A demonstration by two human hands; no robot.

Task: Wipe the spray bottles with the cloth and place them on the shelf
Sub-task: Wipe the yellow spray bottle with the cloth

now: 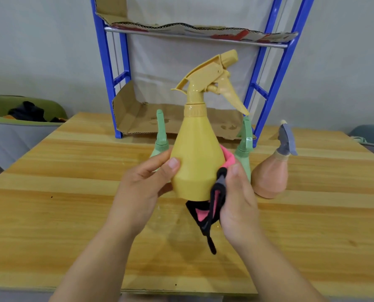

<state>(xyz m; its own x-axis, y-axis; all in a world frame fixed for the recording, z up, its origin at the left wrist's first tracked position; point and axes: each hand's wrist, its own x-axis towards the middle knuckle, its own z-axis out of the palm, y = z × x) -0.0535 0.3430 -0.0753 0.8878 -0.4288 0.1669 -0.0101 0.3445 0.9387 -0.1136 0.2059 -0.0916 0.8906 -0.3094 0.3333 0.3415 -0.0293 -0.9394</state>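
Note:
A yellow spray bottle [198, 153] is held upright above the wooden table [72, 203], its nozzle pointing right. My left hand [142, 184] grips its lower left side, thumb across the front. My right hand [238, 201] presses a pink cloth with black edging [214, 205] against the bottle's right side and base. Two green spray bottles [161, 138] [244, 147] stand behind it, partly hidden. A peach bottle with a grey sprayer [271, 173] stands to the right. The blue shelf rack [107, 68], lined with cardboard, stands at the table's far edge.
A green and grey bin [18, 127] with dark items sits beyond the table's left side. Another grey container [371, 136] shows at the far right. Cardboard [138, 114] covers the rack's lower shelf; the upper shelf [194, 31] also carries cardboard.

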